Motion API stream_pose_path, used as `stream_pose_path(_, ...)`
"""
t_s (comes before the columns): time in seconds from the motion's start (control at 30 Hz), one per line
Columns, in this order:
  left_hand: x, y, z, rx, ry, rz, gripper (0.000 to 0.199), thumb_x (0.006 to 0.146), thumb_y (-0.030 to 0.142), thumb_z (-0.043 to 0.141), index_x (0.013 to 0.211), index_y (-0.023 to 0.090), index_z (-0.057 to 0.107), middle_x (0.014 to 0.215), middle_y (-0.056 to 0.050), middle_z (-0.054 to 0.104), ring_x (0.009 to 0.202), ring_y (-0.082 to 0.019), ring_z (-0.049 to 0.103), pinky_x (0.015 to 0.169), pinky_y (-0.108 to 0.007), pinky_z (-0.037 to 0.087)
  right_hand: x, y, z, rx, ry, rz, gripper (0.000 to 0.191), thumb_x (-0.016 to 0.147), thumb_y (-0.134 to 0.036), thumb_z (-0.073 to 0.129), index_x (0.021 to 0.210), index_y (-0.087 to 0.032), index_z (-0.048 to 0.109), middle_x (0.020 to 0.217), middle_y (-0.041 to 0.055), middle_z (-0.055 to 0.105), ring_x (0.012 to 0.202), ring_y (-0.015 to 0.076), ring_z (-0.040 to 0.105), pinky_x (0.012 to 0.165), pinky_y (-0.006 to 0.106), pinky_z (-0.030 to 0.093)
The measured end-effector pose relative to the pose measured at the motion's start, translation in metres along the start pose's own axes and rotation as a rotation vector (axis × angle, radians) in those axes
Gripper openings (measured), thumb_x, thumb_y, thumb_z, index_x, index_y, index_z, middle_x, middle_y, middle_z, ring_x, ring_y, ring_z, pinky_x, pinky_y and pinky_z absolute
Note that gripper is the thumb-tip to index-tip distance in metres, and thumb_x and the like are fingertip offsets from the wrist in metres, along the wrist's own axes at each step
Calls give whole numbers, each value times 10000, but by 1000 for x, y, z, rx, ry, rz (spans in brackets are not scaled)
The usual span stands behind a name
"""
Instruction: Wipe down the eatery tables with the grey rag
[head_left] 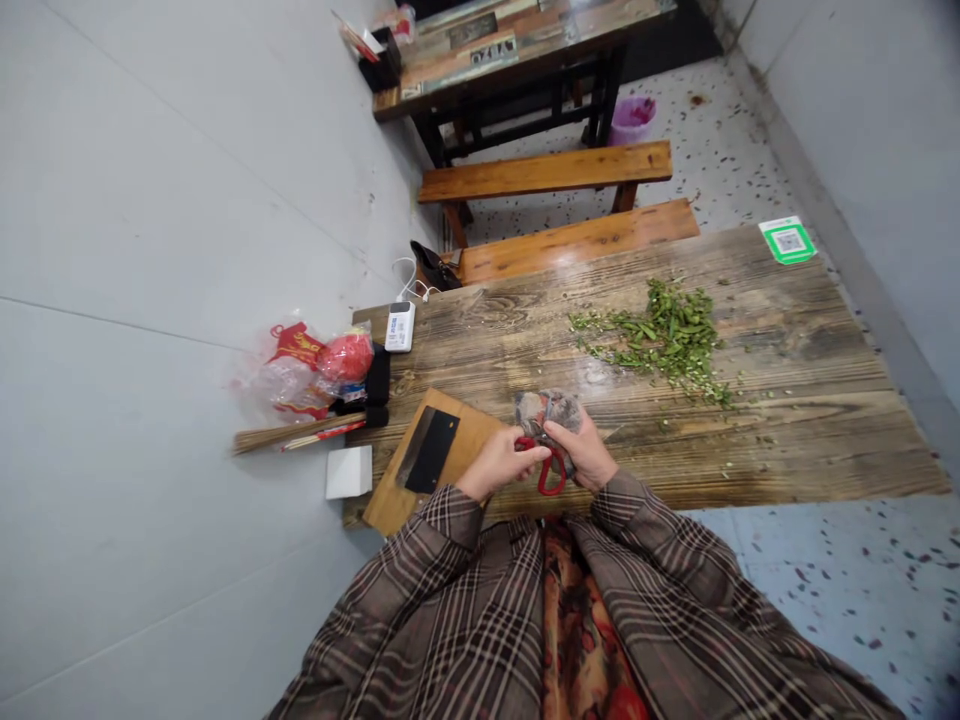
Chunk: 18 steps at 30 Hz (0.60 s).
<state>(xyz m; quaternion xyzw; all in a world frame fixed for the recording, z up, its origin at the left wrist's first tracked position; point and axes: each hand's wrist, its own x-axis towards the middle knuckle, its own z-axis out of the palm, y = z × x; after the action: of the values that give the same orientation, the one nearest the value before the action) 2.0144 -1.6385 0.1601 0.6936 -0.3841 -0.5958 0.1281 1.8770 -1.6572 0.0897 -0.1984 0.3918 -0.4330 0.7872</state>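
Note:
Near the front edge of the wooden table, my left hand (501, 462) has its fingers closed at the handles of red-handled scissors (553, 478). The blades are hidden from view. Right beside it, my right hand (587, 455) grips a grey, mottled bundle (556, 408) with a reddish patch, thumb on top. Whether it is cloth or a filled bag I cannot tell. The scissor handles lie against the near side of this bundle, between my hands. Left of my left hand is a wooden cutting board (466, 425) bearing a black-and-grey cleaver (429, 450).
A heap of green pods (679, 325) with scattered bits lies on the table (810, 420) to the right. Along the left wall are plastic-bagged red items (330, 360), chopsticks (277, 436), a white box (349, 472) and a power bank (400, 327). Benches (555, 172) stand beyond.

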Motion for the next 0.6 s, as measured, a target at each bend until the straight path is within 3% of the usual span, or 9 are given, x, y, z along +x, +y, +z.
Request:
stream_pose_path(0.13,4,-7,6,61,50,-39,369,704,490,717,626,180,533,426,55,506,398,-110,503,411,-219,365,-3,-1,7,-2,41,25,480,626,-335,854,1034,-218,628,928,11,738,805,157,689,783,293,563)
stream_pose_path(0.23,0,-17,7,66,82,-58,443,649,543,739,571,200,469,398,86,439,359,-93,453,373,-206,310,8,-26,-1,87,137,27,485,627,-370,847,1037,-221,634,912,7,736,735,154,689,726,312,586)
stream_pose_path(0.4,-10,-25,-3,50,125,-104,464,693,617,653,601,211,447,406,95,420,337,-82,423,360,-201,302,24,-72,-36,145,320,-226,481,680,-412,797,1098,-245,627,1042,19,718,834,175,693,764,351,592)
stream_pose_path(0.53,-5,-19,-7,72,159,-81,401,748,550,622,616,207,461,429,84,439,366,-83,439,389,-200,319,-3,-52,-34,-20,230,-139,522,685,-400,797,1149,-278,593,1014,25,710,799,176,676,760,370,584)
stream_pose_path(0.6,-2,-18,-3,112,163,-68,345,753,479,630,602,205,485,420,80,431,372,-97,443,408,-216,330,-18,-29,-20,-206,100,-141,554,647,-354,829,1150,-289,607,1072,38,691,917,198,665,878,403,550)
